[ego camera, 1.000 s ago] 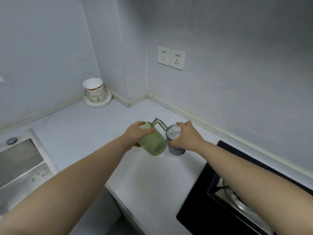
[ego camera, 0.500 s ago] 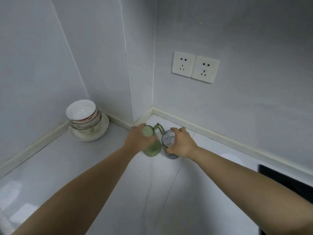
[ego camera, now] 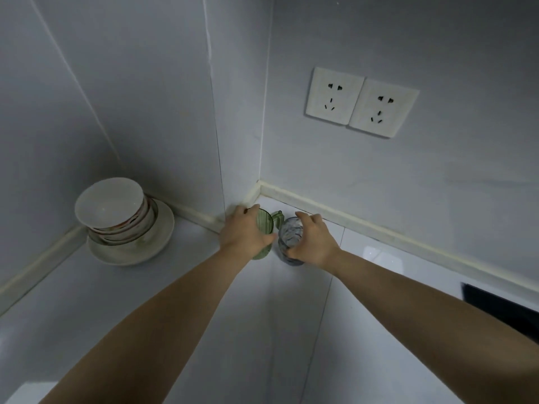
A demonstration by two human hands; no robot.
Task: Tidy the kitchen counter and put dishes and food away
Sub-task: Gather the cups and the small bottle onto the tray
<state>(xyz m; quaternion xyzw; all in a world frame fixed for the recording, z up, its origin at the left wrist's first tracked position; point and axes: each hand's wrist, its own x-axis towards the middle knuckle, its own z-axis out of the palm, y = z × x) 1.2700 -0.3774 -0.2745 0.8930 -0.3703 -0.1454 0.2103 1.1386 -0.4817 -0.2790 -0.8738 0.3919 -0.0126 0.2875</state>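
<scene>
Nearest us, two bare forearms reach out over the pale grey table point(ego camera: 175, 301), with the corner of a black hob point(ego camera: 495, 304) at its right edge. The left hand point(ego camera: 245, 231) wraps its fingers round a ribbed translucent green plastic mug point(ego camera: 264, 221), handle pointing away from us. The right hand point(ego camera: 313, 243) curls round a clear glass tumbler with blue streaks point(ego camera: 288, 233). Both vessels sit side by side near the table's back corner. Farther left we see a stack of white ceramic bowls point(ego camera: 116, 211) on a cream plate point(ego camera: 159, 243). Above, a white double wall socket point(ego camera: 361, 102).
</scene>
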